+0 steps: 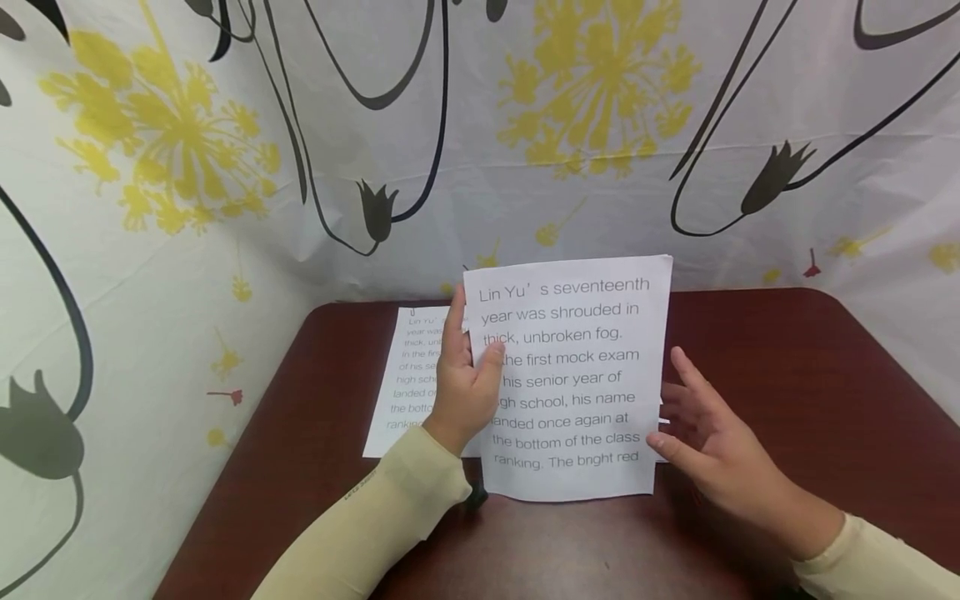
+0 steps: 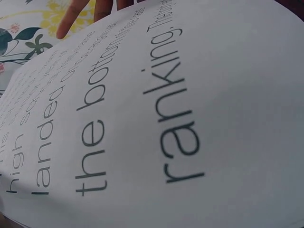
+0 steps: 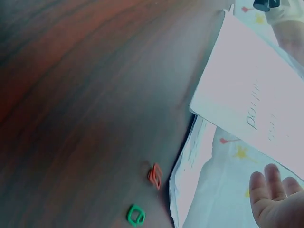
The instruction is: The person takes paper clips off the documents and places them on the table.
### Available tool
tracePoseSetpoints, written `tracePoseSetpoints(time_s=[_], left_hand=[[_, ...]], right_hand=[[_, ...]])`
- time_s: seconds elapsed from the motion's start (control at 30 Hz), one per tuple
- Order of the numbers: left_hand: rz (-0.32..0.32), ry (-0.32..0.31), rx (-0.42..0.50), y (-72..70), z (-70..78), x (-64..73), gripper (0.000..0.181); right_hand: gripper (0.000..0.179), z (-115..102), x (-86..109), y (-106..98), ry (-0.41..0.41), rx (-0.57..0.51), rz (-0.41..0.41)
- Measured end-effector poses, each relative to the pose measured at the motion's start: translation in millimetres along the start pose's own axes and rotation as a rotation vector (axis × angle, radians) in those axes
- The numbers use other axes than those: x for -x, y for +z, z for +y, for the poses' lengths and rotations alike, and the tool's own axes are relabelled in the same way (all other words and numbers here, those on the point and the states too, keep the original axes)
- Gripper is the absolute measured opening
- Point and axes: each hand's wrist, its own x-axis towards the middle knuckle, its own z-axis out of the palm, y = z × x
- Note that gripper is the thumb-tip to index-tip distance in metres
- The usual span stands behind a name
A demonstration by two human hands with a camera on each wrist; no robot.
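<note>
My left hand (image 1: 467,392) grips the left edge of a printed paper stack (image 1: 570,375), its thumb across the front and its fingers behind. The stack stands nearly upright above the table, its large print facing me. In the left wrist view the lower lines of the paper (image 2: 237,118) fill most of the picture. Beside the right edge is my right hand (image 1: 727,458), fingers spread and holding nothing; its thumb tip lies very near that edge. The right wrist view shows the fingers of the right hand (image 3: 275,194) apart from the paper (image 3: 242,80).
Behind the held stack, more printed paper (image 1: 397,400) lies on the dark red-brown table (image 1: 300,467), a small clip at its top. A red clip (image 3: 155,176) and a green clip (image 3: 136,215) lie on the tabletop. Patterned cloth (image 1: 465,150) hangs around the table's back and side.
</note>
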Motion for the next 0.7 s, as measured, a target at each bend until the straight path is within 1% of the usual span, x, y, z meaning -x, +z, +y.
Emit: tracePoseSetpoints(time_s=[0.2, 0.4, 0.53, 0.7], left_hand=[[0.016, -0.008, -0.012, 0.0, -1.0, 0.7, 0.092], [0.036, -0.03, -0.025, 0.4, 1.1, 0.5, 0.091], [0.052, -0.041, -0.016, 0.9, 2.1, -2.0, 0.091], [0.065, -0.047, 0.004, 0.6, 5.1, -8.4, 0.09]], right_hand=[[0.106, 4.9, 1.6, 8.6, -0.025, -0.026, 0.014], [0.107, 5.0, 4.4, 13.8, -0.024, 0.002, 0.039], [0.107, 4.4, 5.3, 15.8, -0.019, 0.006, 0.054], [0.107, 2.1, 6.7, 17.7, -0.002, -0.005, 0.064]])
